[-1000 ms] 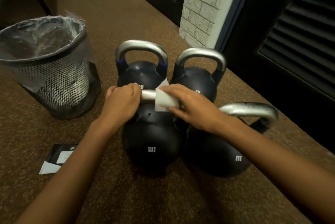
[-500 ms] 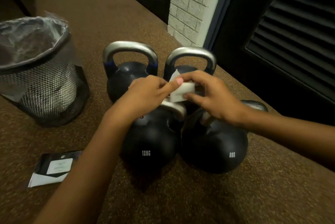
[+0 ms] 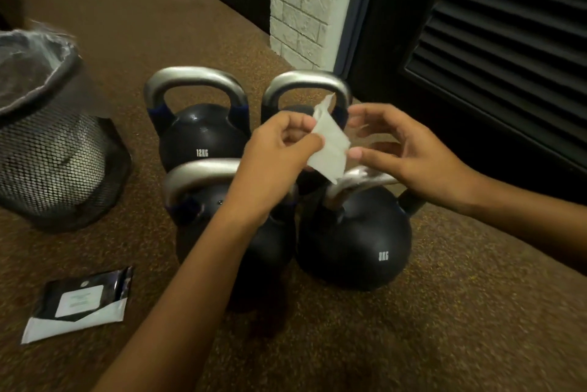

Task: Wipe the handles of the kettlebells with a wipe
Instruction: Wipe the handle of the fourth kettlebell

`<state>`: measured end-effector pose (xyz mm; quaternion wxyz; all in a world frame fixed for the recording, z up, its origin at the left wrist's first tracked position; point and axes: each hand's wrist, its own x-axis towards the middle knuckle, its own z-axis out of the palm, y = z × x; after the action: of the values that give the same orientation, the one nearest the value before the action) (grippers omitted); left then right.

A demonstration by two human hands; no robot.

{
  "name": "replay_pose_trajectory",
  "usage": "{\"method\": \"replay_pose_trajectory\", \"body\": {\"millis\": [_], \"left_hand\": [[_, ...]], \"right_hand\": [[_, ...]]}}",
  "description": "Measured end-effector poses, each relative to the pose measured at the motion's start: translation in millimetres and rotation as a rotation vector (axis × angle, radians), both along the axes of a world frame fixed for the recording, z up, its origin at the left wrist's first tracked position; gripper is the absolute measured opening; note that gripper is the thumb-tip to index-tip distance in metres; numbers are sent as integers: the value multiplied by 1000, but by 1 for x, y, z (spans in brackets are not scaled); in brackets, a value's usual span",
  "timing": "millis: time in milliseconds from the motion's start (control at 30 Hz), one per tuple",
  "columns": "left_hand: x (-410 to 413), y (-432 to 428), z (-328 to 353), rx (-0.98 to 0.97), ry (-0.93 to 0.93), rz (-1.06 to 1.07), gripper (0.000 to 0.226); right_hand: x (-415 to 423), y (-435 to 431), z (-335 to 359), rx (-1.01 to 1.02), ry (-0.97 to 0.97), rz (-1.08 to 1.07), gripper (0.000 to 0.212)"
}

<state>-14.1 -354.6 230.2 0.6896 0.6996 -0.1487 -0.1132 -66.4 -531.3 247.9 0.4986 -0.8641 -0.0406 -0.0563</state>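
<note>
Several black kettlebells with silver handles stand together on the brown floor. The back left kettlebell is marked 12KG, the front right kettlebell 8KG. The front left kettlebell lies partly under my left forearm; the back right kettlebell shows mostly its handle. A white wipe hangs in the air above them, pinched between thumb and fingers of my left hand. My right hand hovers just right of the wipe, fingers loosely curved, its fingertips close to the wipe's edge but holding nothing.
A black mesh waste bin with a clear liner stands at the left. A dark wipe packet lies on the floor at the lower left. A white brick pillar and dark louvred doors close off the right side.
Both hands have lifted off the front kettlebell's handle. The wipe has passed from my right hand to my left, and my right hand has let go of it.
</note>
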Motion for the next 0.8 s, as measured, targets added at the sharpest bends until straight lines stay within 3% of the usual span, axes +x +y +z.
{"method": "replay_pose_trajectory", "body": {"millis": [133,233,333,533,600,700,800], "left_hand": [[-11,-10,-21,189,-175,113,28],[-22,-19,-34,338,-295,178,40],[-30,-25,-39,362,-342,286,34],[-29,-43,-49,484,-342,261,16],[-32,-50,-58,410,-282,264,8],[-44,-54,-71,132,-119,363,16],[-59,-59,-88,-65,-112,409,19]], "right_hand": [[-12,-37,-11,-361,-13,-151,25],[-21,-55,-27,-552,-19,-218,30],[-28,-63,-44,-722,-18,-196,40],[-27,-63,-67,-682,14,-153,59],[-27,-61,-70,-635,17,-159,56],[-29,-60,-72,-619,-17,-187,57],[-28,-59,-75,-624,-50,-200,56]]}}
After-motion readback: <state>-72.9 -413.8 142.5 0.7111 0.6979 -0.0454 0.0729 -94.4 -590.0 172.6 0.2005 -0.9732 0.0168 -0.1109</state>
